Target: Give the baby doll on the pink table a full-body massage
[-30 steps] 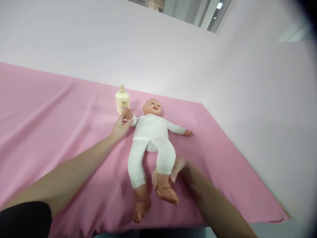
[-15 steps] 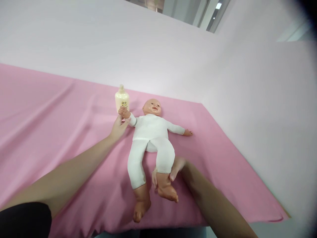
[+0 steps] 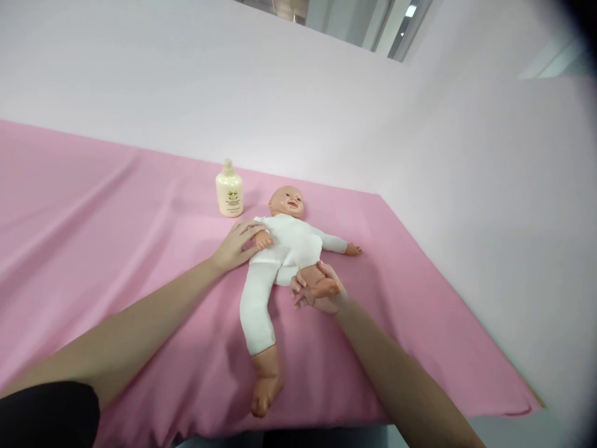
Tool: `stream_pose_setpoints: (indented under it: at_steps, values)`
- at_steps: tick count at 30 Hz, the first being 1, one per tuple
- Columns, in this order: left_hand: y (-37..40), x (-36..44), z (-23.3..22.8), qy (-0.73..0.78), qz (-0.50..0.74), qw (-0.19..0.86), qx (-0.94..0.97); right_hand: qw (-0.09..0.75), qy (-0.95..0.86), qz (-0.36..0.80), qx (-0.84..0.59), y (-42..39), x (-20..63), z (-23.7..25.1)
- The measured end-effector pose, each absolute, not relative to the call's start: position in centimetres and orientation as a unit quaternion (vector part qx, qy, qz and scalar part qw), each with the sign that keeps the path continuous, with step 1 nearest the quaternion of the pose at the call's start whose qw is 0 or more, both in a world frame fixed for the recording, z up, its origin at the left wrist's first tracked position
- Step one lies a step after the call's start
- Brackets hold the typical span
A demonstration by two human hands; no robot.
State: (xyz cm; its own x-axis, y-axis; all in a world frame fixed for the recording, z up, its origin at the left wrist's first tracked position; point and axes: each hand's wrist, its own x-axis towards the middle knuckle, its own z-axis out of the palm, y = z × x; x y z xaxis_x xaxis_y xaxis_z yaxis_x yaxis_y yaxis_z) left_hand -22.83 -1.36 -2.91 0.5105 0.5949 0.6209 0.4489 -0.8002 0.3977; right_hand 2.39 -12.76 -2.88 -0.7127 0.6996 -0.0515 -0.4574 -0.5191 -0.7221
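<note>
A baby doll (image 3: 291,239) in a white suit lies on its back, head away from me. My left hand (image 3: 237,246) is around the doll's arm on the left of the view, which is bent across its chest, the doll's hand (image 3: 263,240) showing in front of my fingers. With my right hand (image 3: 331,295) I grip the lower part of the doll's leg on the right; that leg is folded up toward the belly, its bare foot (image 3: 324,286) facing me. The other leg (image 3: 257,311) lies stretched toward me.
A cream pump bottle (image 3: 229,193) stands left of the doll's head. Pink cloth (image 3: 163,174) with a few creases covers the table. White walls (image 3: 280,93) rise behind and on the right.
The doll's arm on the left has swung inward onto its chest with my left hand. My right hand has pushed the leg on the right up, bending it toward the belly.
</note>
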Motion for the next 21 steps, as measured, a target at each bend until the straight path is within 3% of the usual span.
stream_pose_setpoints:
  at_steps: [8, 13, 17, 21]
  values:
    - [-1.4, -22.9, -2.8, 0.292, 0.364, 0.073, 0.881, 0.356, -0.316, 0.852, -0.217, -12.4, 2.4, -2.7]
    - [-1.1, -22.9, -3.2, 0.332, 0.436, 0.122, 0.828, 0.331, -0.358, 0.856, -0.171, -12.8, 2.1, -2.9]
    - [-0.2, -22.9, -3.7, 0.387, 0.516, 0.219, 0.732, 0.271, -0.429, 0.853, -0.120, -13.5, 1.9, -3.2]
    - [0.8, -23.1, -4.2, 0.423, 0.560, 0.314, 0.640, 0.154, -0.486, 0.854, -0.106, -13.9, 2.1, -3.4]
